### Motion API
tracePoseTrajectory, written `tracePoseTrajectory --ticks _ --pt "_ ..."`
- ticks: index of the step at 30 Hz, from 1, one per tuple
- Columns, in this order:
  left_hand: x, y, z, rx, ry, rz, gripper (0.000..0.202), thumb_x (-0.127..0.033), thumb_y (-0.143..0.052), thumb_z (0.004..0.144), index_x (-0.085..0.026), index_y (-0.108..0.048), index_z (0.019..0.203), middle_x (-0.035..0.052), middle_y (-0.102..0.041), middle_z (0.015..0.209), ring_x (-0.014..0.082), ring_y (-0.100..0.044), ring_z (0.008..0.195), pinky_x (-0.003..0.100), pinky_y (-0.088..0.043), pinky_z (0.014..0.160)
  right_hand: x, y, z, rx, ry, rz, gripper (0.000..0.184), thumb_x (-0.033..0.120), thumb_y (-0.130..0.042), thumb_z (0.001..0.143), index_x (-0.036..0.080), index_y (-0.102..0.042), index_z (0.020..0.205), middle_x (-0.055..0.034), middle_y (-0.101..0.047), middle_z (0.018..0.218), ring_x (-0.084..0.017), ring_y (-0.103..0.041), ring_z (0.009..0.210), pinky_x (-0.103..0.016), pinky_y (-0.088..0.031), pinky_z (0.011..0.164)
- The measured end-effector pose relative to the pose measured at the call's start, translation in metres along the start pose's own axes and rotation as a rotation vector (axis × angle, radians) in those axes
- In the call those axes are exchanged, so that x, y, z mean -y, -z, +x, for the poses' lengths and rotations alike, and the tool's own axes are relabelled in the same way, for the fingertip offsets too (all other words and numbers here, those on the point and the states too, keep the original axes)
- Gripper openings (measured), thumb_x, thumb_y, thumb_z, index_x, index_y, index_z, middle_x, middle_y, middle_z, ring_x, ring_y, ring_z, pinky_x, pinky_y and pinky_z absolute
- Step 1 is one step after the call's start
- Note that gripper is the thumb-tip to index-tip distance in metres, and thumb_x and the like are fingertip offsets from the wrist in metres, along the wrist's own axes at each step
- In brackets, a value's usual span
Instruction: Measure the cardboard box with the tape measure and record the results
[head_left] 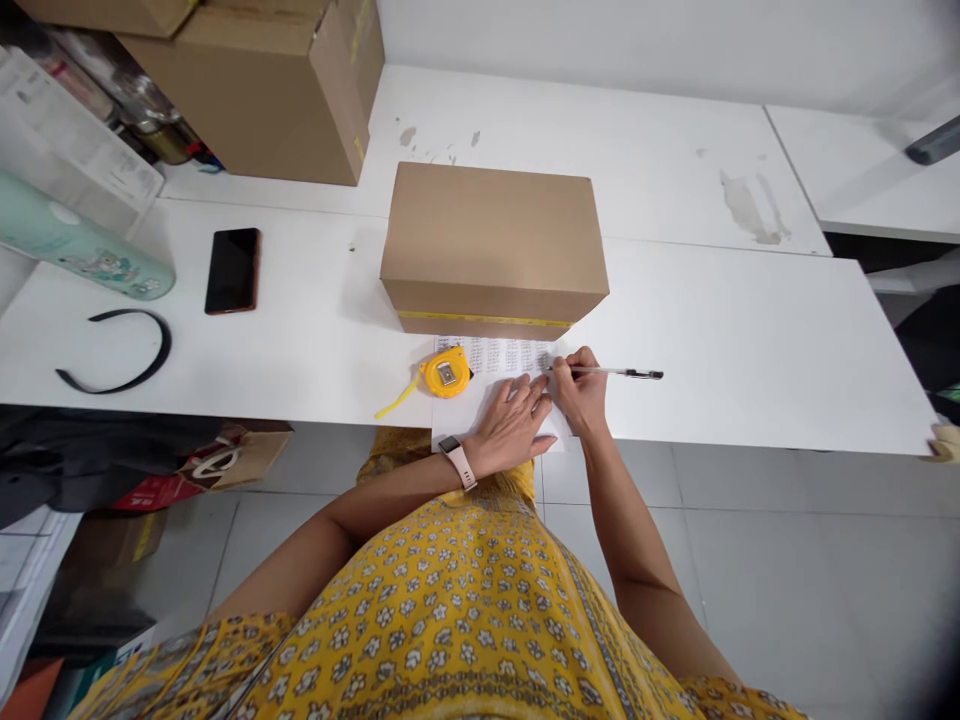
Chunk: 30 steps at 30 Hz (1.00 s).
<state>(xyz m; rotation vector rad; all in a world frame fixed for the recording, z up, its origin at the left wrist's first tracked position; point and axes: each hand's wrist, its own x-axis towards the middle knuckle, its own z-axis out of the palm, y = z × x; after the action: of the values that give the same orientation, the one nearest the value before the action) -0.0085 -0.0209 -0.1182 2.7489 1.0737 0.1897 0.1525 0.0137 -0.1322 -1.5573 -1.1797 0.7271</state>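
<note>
The right hand [585, 395] has its fingers clenched around a slim, clear-barrelled pen with a black end [626, 373], whose barrel sticks out to the right of them; its tip is down at the sheet, close to the left fingertips. The left hand [514, 428], a smartwatch with a pale pink strap [459, 463] on its wrist, lies palm down with fingers released and spread, resting on a white paper sheet bearing columns of small dark writing [457, 425]. The paper lies under these fingers, on the white tabletop [712, 340], overhanging its near edge. Just left of the left fingers sits a rounded yellow tape measure [447, 373], partly on the sheet. Beyond both hands' fingers, near them, stands a closed brown cardboard box with a yellow tape strip [495, 235]. Well left of the fingers lies a dark-screened rectangular phone [232, 270].
</note>
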Motion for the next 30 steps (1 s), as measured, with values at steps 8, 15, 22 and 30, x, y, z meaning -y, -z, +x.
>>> tracePoseTrajectory --ticks 8,15,22,30 --pt "0.0001 0.0014 -0.0011 0.001 -0.005 0.005 0.060 -0.053 -0.054 0.101 -0.008 -0.055 0.140 0.0211 -0.042 0.162 0.0388 -0.038 0.148 0.053 -0.027 0.120 0.0006 -0.0005 0.0004 0.003 -0.009 -0.007 0.029 0.032 -0.065 0.086 0.024 -0.043 0.069 0.0071 -0.043 0.061 -0.011 -0.040 0.058 -0.028 -0.033 0.057" --pt "0.0002 0.0028 -0.0012 0.005 -0.006 0.001 0.060 -0.053 -0.055 0.100 -0.008 -0.054 0.140 0.0213 -0.041 0.163 0.0388 -0.037 0.148 0.052 -0.027 0.120 0.0061 -0.0004 -0.0005 -0.003 -0.016 -0.006 0.029 0.032 -0.065 0.085 0.024 -0.042 0.068 0.0073 -0.041 0.060 -0.011 -0.039 0.057 -0.028 -0.033 0.056" --pt "0.0006 0.0007 -0.0013 -0.008 -0.005 -0.005 0.059 -0.053 -0.056 0.099 -0.009 -0.055 0.139 0.0207 -0.042 0.163 0.0384 -0.037 0.148 0.053 -0.027 0.120 0.0045 -0.0006 -0.0001 -0.004 -0.011 -0.013 0.030 0.034 -0.065 0.085 0.024 -0.042 0.069 0.0075 -0.041 0.060 -0.011 -0.039 0.057 -0.027 -0.033 0.056" --pt "0.0001 0.0021 -0.0014 0.000 -0.008 0.011 0.059 -0.053 -0.054 0.100 -0.008 -0.055 0.139 0.0206 -0.042 0.163 0.0387 -0.038 0.148 0.052 -0.028 0.120 0.0018 -0.0005 -0.0004 0.002 -0.014 0.005 0.027 0.032 -0.063 0.087 0.024 -0.043 0.070 0.0075 -0.042 0.061 -0.011 -0.040 0.057 -0.028 -0.033 0.057"
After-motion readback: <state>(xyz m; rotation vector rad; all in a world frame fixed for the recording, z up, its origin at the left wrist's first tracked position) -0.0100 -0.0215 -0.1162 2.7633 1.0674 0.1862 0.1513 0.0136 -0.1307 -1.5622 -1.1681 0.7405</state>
